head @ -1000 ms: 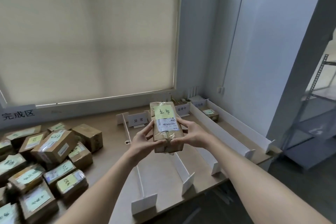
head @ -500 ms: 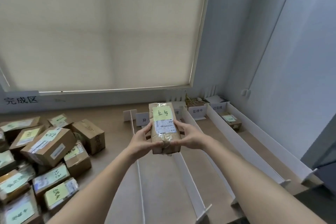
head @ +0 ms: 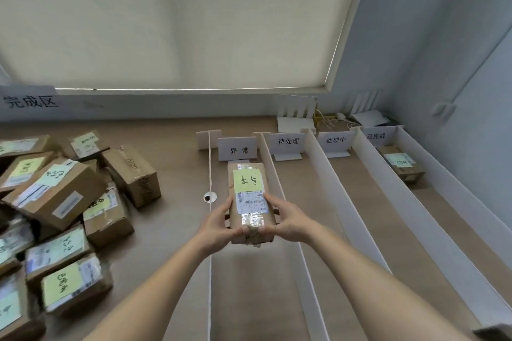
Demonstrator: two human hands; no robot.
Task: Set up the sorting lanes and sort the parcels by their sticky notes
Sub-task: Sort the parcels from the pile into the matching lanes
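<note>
I have only one view to work from, a wide-angle camera on the person's head, looking forward and down across the table (head: pixel 171 147) toward the window blind (head: pixel 166 22) at the far wall. It sits close above the forearms, which enter from the bottom edge, so the left hand (head: pixel 219 225) and right hand (head: pixel 291 223) land near the frame's centre. The lens bends straight lines toward the edges, so I would not trust angles there. The white lane dividers (head: pixel 327 174) run away to the right.
</note>
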